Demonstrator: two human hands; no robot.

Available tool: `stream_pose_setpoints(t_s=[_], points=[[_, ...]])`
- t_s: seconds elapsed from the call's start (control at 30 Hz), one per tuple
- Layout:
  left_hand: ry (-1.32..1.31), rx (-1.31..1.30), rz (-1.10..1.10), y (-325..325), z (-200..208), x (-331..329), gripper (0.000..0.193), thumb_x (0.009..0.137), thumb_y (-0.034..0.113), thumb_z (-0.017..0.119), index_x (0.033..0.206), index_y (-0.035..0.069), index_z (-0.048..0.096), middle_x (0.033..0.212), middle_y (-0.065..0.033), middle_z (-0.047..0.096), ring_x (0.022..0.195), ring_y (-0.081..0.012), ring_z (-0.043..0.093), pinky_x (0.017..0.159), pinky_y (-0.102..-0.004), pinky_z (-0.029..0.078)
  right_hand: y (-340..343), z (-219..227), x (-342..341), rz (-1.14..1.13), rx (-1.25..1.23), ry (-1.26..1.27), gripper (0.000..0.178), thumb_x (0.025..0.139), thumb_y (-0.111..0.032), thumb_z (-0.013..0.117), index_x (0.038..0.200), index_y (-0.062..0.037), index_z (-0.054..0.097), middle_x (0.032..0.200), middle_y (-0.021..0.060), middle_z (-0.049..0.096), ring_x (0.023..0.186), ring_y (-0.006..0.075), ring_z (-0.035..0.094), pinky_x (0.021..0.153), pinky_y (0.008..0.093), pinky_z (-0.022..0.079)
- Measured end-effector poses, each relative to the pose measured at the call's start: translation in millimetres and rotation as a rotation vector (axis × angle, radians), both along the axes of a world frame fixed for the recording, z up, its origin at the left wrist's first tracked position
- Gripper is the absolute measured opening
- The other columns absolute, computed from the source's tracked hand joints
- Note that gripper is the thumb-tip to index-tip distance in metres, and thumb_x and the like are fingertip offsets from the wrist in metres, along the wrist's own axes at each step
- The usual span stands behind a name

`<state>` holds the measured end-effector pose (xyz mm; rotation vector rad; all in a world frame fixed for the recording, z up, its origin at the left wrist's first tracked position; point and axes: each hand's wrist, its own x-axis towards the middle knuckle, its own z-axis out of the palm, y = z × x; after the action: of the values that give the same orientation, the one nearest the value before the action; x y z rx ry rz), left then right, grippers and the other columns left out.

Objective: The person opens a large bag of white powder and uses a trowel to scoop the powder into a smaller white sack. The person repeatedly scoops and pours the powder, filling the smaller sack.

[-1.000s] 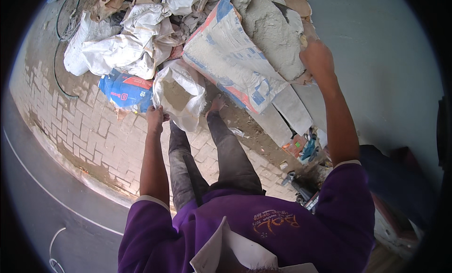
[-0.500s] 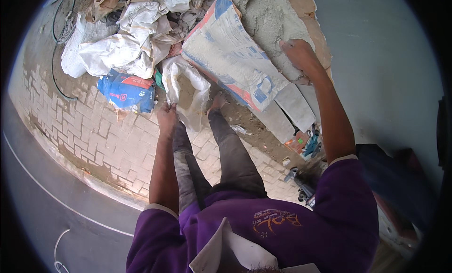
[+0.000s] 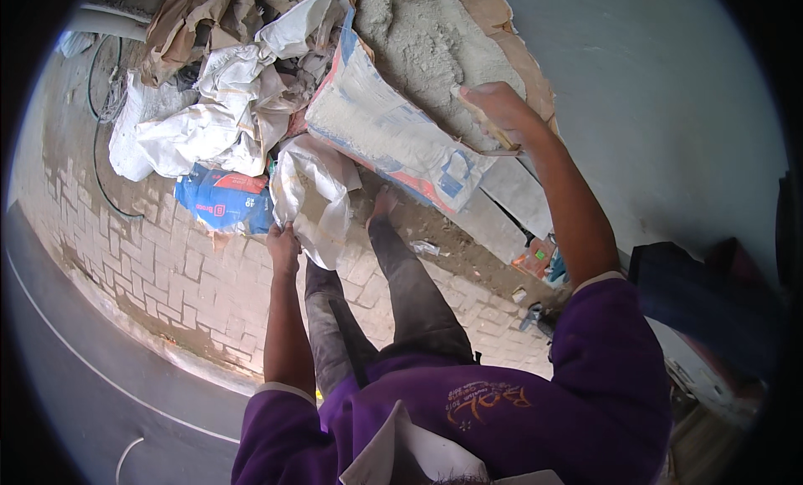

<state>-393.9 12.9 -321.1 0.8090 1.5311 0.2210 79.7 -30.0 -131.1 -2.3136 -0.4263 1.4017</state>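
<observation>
My left hand is closed on the rim of a white woven sack, whose mouth gapes open and shows brownish grey inside. On the right, my right hand is wrapped round a flat trowel-like tool with a tan handle; its thin edge shows below the hand, and the rest is hard to make out. That hand is over a torn-open paper bag of grey powder, close to the bag's near edge. Powder dusts the bag's printed side.
Crumpled white sacks and brown paper are heaped at the far left. A blue and red bag piece lies beside my left hand. A dark hose curves over the paving. A grey wall bounds the right side.
My right hand has turned and come up over the near edge of the powder bag, so the tool's handle now shows. My left hand still grips the sack; the whole view has shifted slightly.
</observation>
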Motion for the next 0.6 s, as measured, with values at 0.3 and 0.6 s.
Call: stream_pose_setpoints(t_s=[0.3,0.6], points=[[0.162,0.360,-0.132,3,-17,-10,0.016,0.096,0.016,0.052,0.093,0.001,0.058,0.066,-0.0039,0.053,0.057,-0.0126,0.052,0.046,-0.0297,0.041,-4,33,-6,-0.061,0.057,0.073,0.041,0.091,-0.040,0.062,0.094,0.0008,0.063,0.073,0.0077,0.058,0.055,0.0128,0.054,0.048,0.0271,0.045],[0.112,0.003,0.402,25,-65,-33,0.026,0.098,0.020,0.044,0.104,-0.002,0.058,0.091,-0.0092,0.057,0.072,-0.0207,0.057,0.059,-0.0348,0.048,-23,92,-9,-0.159,0.067,0.048,0.038,0.093,-0.037,0.061,0.092,0.0009,0.062,0.071,0.0074,0.058,0.054,0.0126,0.054,0.046,0.0261,0.044]])
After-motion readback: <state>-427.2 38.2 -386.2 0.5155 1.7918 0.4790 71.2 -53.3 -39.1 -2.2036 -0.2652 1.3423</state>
